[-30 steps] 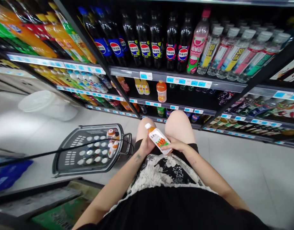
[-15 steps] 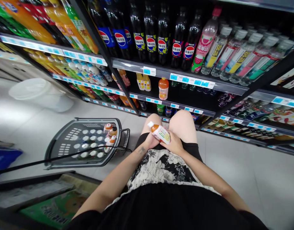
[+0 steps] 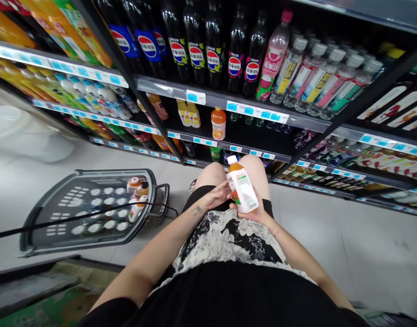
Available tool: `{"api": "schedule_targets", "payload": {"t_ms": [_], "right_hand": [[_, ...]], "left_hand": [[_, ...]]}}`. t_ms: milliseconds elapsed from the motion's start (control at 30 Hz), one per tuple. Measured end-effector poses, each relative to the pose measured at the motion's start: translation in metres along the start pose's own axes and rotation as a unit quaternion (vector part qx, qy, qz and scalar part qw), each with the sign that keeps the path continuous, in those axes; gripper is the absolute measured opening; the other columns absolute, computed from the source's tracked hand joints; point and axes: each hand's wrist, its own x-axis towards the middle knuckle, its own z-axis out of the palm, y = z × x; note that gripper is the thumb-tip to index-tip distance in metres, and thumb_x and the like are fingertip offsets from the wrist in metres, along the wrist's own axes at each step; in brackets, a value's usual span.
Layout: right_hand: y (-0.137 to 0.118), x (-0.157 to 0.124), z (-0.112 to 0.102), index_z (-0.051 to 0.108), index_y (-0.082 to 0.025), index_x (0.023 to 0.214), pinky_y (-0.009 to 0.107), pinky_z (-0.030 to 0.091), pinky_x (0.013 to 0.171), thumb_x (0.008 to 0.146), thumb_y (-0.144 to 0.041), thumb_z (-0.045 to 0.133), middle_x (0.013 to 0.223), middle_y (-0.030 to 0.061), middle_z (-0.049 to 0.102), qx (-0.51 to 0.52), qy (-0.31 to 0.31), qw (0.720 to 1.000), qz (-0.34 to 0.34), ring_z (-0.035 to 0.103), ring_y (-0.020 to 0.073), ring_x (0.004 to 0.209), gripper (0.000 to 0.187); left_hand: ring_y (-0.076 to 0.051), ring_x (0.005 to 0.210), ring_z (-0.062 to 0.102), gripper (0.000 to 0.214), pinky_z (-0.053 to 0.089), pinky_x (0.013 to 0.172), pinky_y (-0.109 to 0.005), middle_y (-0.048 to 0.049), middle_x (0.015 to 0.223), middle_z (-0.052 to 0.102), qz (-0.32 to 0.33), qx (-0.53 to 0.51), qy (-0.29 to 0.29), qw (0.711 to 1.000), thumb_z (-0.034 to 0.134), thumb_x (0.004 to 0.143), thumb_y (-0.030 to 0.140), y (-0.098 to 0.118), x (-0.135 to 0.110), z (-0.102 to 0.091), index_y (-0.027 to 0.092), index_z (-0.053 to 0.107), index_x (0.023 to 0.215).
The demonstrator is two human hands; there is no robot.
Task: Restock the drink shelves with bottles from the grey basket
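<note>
A juice bottle (image 3: 245,193) with a white cap, orange drink and a mostly white label leans over my lap. My right hand (image 3: 256,211) grips it low down, its fingers partly hidden behind the bottle. Just to the left, my left hand (image 3: 215,197) is open with its fingers stretched toward the label; whether the fingertips touch it I cannot tell. Beyond my knees, a similar orange bottle (image 3: 218,123) with an orange cap stands on a lower shelf.
On the floor at left sits a dark shopping basket (image 3: 45,213) holding several white-capped bottles and some orange-capped ones. A black strap (image 3: 58,221) crosses it. Drink shelves (image 3: 154,85) run across the front, with cola and soda water bottles. A whitish bin (image 3: 41,145) stands farther left.
The bottle has been turned, stands more upright, and shows another side of its label. My left hand has loosened from it and opened. The view has shifted, so shelves and basket appear farther left.
</note>
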Motion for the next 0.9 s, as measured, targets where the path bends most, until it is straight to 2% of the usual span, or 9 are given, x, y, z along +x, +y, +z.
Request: {"api": "schedule_targets", "payload": {"t_ms": [100,200,300,433,533,633,733,800,900], "right_hand": [[0.002,0.004,-0.005,0.05,-0.014,0.133,0.024,0.044,0.042,0.092,-0.071,0.027,0.103,0.0157,0.068,0.016,0.003,0.999,0.038,0.06,0.0208,0.069,0.074],[0.006,0.009,-0.007,0.052,-0.015,0.132,0.038,0.058,0.065,0.098,-0.062,0.032,0.104,0.0146,0.069,0.007,0.072,0.996,0.052,0.067,0.0243,0.081,0.061],[0.013,0.014,-0.007,0.053,-0.017,0.13,0.045,0.057,0.085,0.102,-0.051,0.036,0.112,0.0125,0.07,0.014,0.143,0.989,0.025,0.068,0.0257,0.098,0.047],[0.025,0.021,-0.011,0.052,-0.019,0.13,0.048,0.055,0.093,0.098,-0.048,0.05,0.119,0.0114,0.068,-0.006,0.154,0.988,-0.009,0.067,0.026,0.105,0.043],[0.031,0.026,-0.017,0.05,-0.019,0.132,0.047,0.058,0.088,0.095,-0.048,0.058,0.118,0.0114,0.068,-0.048,0.165,0.985,-0.012,0.068,0.0252,0.1,0.048],[0.029,0.029,-0.021,0.053,-0.016,0.129,0.042,0.061,0.076,0.099,-0.052,0.049,0.11,0.0115,0.07,-0.061,0.2,0.978,-0.011,0.07,0.0236,0.089,0.047],[0.022,0.027,-0.023,0.055,-0.015,0.125,0.035,0.059,0.058,0.1,-0.058,0.037,0.098,0.0113,0.072,-0.058,0.205,0.977,0.015,0.069,0.0227,0.073,0.054],[0.017,0.023,-0.026,0.056,-0.013,0.124,0.031,0.054,0.048,0.099,-0.063,0.03,0.09,0.0115,0.071,-0.057,0.163,0.985,0.022,0.067,0.0214,0.065,0.062],[0.01,0.016,-0.035,0.057,-0.01,0.12,0.023,0.04,0.034,0.097,-0.063,0.023,0.076,0.0087,0.066,-0.059,0.055,0.996,0.048,0.054,0.0154,0.046,0.067]], "left_hand": [[-0.013,0.068,0.057,0.065,0.046,0.073,-0.03,-0.0079,0.096,0.069,-0.038,0.002,-0.004,0.999,0.088,0.063,0.037,-0.003,-0.001,0.001,0.017,0.064,0.119],[-0.011,0.058,0.054,0.07,0.044,0.061,-0.027,-0.0065,0.093,0.072,-0.018,0.014,0.07,0.997,0.09,0.058,0.035,-0.006,-0.002,-0.003,0.017,0.062,0.12],[-0.016,0.072,0.064,0.06,0.052,0.074,-0.03,-0.005,0.091,0.073,0.036,0.003,0.149,0.988,0.091,0.056,0.032,-0.01,-0.001,-0.008,0.016,0.065,0.107],[-0.025,0.094,0.068,0.055,0.049,0.097,-0.04,-0.0078,0.1,0.074,0.058,-0.017,0.196,0.979,0.089,0.057,0.026,-0.014,0.0,-0.015,0.015,0.066,0.106],[-0.027,0.096,0.068,0.051,0.045,0.102,-0.045,-0.0094,0.099,0.075,0.047,-0.011,0.193,0.98,0.088,0.059,0.026,-0.014,-0.002,-0.019,0.013,0.067,0.104],[-0.027,0.098,0.068,0.05,0.044,0.104,-0.044,-0.0096,0.101,0.074,0.051,-0.02,0.18,0.982,0.088,0.06,0.024,-0.011,-0.005,-0.021,0.013,0.068,0.105],[-0.024,0.101,0.066,0.054,0.045,0.1,-0.039,-0.0094,0.107,0.073,0.055,-0.049,0.13,0.989,0.086,0.063,0.026,-0.004,-0.008,-0.019,0.014,0.068,0.112],[-0.024,0.108,0.063,0.057,0.045,0.1,-0.038,-0.0101,0.114,0.071,0.038,-0.053,0.084,0.994,0.084,0.065,0.023,0.0,-0.009,-0.017,0.015,0.067,0.119],[-0.026,0.118,0.059,0.057,0.04,0.106,-0.041,-0.0108,0.121,0.069,0.019,-0.038,0.046,0.998,0.08,0.068,0.017,0.002,-0.007,-0.013,0.017,0.066,0.123]]}}
